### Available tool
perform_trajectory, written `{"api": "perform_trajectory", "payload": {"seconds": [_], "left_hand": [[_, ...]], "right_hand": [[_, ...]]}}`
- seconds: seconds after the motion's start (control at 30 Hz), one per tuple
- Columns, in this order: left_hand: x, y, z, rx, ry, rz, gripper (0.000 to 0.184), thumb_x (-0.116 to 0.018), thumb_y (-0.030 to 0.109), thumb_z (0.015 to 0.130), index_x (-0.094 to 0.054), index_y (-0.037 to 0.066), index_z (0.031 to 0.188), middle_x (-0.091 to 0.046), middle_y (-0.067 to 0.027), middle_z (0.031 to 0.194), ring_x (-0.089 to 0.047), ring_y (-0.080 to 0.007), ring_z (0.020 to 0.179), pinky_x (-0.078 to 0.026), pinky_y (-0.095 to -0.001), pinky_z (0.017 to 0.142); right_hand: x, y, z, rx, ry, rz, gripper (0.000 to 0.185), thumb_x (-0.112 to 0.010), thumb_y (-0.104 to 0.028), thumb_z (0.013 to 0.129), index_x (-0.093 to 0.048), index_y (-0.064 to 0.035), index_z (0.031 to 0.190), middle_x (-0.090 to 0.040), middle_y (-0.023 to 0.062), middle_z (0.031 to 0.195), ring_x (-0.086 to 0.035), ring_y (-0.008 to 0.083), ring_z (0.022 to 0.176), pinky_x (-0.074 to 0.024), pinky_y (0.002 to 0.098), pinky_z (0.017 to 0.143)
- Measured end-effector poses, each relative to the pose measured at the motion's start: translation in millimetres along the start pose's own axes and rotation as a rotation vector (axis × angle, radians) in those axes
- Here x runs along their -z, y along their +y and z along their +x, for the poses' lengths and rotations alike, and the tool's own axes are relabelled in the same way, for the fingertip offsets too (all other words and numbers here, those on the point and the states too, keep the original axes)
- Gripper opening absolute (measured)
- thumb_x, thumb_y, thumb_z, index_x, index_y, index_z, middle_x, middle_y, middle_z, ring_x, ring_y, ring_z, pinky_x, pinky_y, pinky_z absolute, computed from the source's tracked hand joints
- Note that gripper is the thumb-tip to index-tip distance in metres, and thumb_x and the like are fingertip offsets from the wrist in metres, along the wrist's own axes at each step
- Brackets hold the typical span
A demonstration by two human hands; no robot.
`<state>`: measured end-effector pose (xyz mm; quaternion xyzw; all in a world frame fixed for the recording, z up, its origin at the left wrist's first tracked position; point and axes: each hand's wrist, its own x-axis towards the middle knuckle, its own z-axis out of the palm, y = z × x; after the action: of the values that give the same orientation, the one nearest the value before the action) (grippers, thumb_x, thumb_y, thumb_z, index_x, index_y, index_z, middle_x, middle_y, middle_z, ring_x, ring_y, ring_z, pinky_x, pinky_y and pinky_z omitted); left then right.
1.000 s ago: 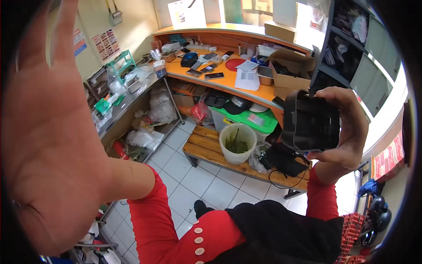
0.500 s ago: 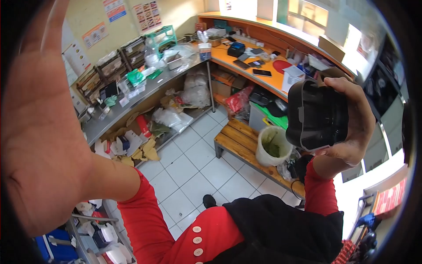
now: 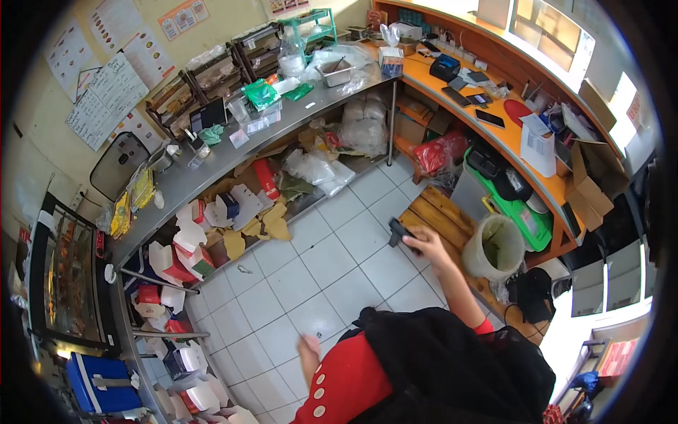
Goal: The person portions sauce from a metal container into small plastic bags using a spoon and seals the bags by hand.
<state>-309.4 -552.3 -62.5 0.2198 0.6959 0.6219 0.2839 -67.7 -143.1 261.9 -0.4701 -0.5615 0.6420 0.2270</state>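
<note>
My right hand (image 3: pixel 424 244) is out in front of my body, above the floor near the wooden bench (image 3: pixel 432 212). Its fingers are closed on a black plastic case (image 3: pixel 400 232), seen small and partly covered by the fingers. My left hand (image 3: pixel 308 348) hangs low beside the red, buttoned front of my clothing, over the white floor tiles. It is small and blurred, so its fingers do not show clearly. No object is visible in it.
A steel counter (image 3: pixel 236 152) with trays and bags runs along the wall. Phones and papers lie on the orange counter (image 3: pixel 462 88). A whitish bin (image 3: pixel 487 265) stands by the bench. Folded food boxes (image 3: pixel 180 254) fill the lower shelf; a glass display case (image 3: pixel 74 283) is at left.
Both hands have dropped away from the camera. My left hand, stretched flat close to the lens before, is now down by my body. My right hand has lowered the black plastic case.
</note>
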Motion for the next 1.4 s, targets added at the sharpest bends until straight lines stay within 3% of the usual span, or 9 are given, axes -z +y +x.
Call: {"api": "perform_trajectory", "payload": {"seconds": [0.03, 0.13, 0.27, 0.47, 0.8, 0.97, 1.0, 1.23, 1.4], "left_hand": [[-11.8, -5.4, -24.4, -0.006, -0.038, 0.261, 0.022, -0.052, 0.027, 0.091, -0.056, 0.006, 0.088, -0.057, -0.0066, 0.078, -0.054, -0.0194, 0.072, -0.045, -0.0335, 0.066], [-39.4, 26.4, -44.2, 0.598, 0.080, 0.078, 0.017, -0.062, 0.021, 0.085, -0.058, 0.006, 0.078, -0.057, -0.0041, 0.068, -0.053, -0.0157, 0.062, -0.044, -0.0298, 0.058], [-61.2, 124.9, 63.0, 0.571, 0.274, -0.114, 0.017, -0.071, 0.016, 0.080, -0.060, 0.005, 0.074, -0.057, -0.0009, 0.063, -0.052, -0.0110, 0.057, -0.044, -0.0276, 0.053], [-107.4, 256.4, 295.9, 0.156, 0.236, -0.260, 0.011, -0.063, 0.012, 0.086, -0.064, 0.002, 0.088, -0.056, -0.0012, 0.074, -0.053, -0.0104, 0.066, -0.050, -0.0273, 0.068], [-197.3, 318.0, 613.1, -0.204, 0.205, 0.012, 0.014, -0.060, 0.008, 0.086, -0.064, 0.004, 0.099, -0.065, -0.0035, 0.091, -0.059, -0.0099, 0.082, -0.047, -0.0236, 0.076], [-195.2, 328.1, 772.3, -0.387, 0.398, 0.474, 0.030, -0.063, 0.013, 0.080, -0.062, 0.003, 0.109, -0.064, -0.0130, 0.105, -0.060, -0.0268, 0.100, -0.045, -0.0353, 0.089], [-195.1, 330.2, 794.6, -0.424, 0.424, 0.599, 0.034, -0.062, 0.013, 0.080, -0.061, 0.002, 0.112, -0.063, -0.0153, 0.110, -0.059, -0.0298, 0.105, -0.044, -0.0371, 0.093], [-209.0, 326.8, 894.0, -0.262, 0.369, 1.166, 0.045, -0.062, 0.014, 0.079, -0.055, 0.001, 0.122, -0.051, -0.0187, 0.131, -0.046, -0.0307, 0.125, -0.037, -0.0382, 0.105], [-196.2, 332.6, 914.3, -0.176, 0.264, 1.167, 0.027, -0.064, 0.006, 0.077, -0.065, 0.004, 0.104, -0.062, -0.0138, 0.116, -0.057, -0.0294, 0.110, -0.046, -0.0386, 0.093]], "right_hand": [[-7.7, 48.7, 15.7, -0.163, 0.175, 0.134, 0.037, -0.077, -0.031, 0.076, -0.062, -0.0081, 0.101, -0.055, -0.0028, 0.075, -0.047, 0.0079, 0.058, -0.0397, 0.0232, 0.055], [20.3, 161.0, 42.1, -0.819, -0.027, 0.850, 0.040, -0.070, -0.048, 0.078, -0.056, -0.0098, 0.080, -0.055, 0.0052, 0.069, -0.050, 0.0185, 0.054, -0.0439, 0.0313, 0.052], [39.2, 213.1, 61.9, -0.965, 0.285, 0.885, 0.051, -0.067, -0.055, 0.076, -0.054, -0.0068, 0.076, -0.053, 0.0071, 0.067, -0.051, 0.0202, 0.057, -0.0436, 0.0311, 0.052], [30.2, 171.4, 181.5, -0.881, 0.521, 0.811, 0.060, -0.073, -0.063, 0.065, -0.052, -0.0083, 0.075, -0.053, 0.0072, 0.070, -0.052, 0.0196, 0.061, -0.0462, 0.0302, 0.050], [12.1, 19.7, 450.3, -0.420, 0.326, 0.604, 0.043, -0.077, -0.052, 0.068, -0.055, -0.0151, 0.072, -0.051, 0.0008, 0.061, -0.048, 0.0175, 0.049, -0.0411, 0.0299, 0.045], [1.1, -101.2, 561.2, -0.211, 0.284, 0.265, 0.042, -0.077, -0.048, 0.070, -0.060, -0.0133, 0.086, -0.054, -0.0030, 0.078, -0.048, 0.0125, 0.072, -0.0349, 0.0316, 0.064], [1.6, -113.3, 593.2, -0.147, 0.300, 0.235, 0.049, -0.079, -0.048, 0.069, -0.063, -0.0057, 0.089, -0.056, 0.0005, 0.076, -0.051, 0.0130, 0.067, -0.0368, 0.0283, 0.055], [-3.3, -213.3, 805.3, 0.196, 0.593, -0.191, 0.069, -0.078, -0.051, 0.068, -0.063, 0.0064, 0.103, -0.066, 0.0143, 0.090, -0.062, 0.0222, 0.083, -0.0479, 0.0320, 0.079], [-6.9, -226.4, 908.9, 0.232, 0.731, -0.453, 0.068, -0.076, -0.049, 0.070, -0.060, 0.0054, 0.107, -0.060, 0.0236, 0.104, -0.057, 0.0378, 0.101, -0.0444, 0.0406, 0.089]]}}
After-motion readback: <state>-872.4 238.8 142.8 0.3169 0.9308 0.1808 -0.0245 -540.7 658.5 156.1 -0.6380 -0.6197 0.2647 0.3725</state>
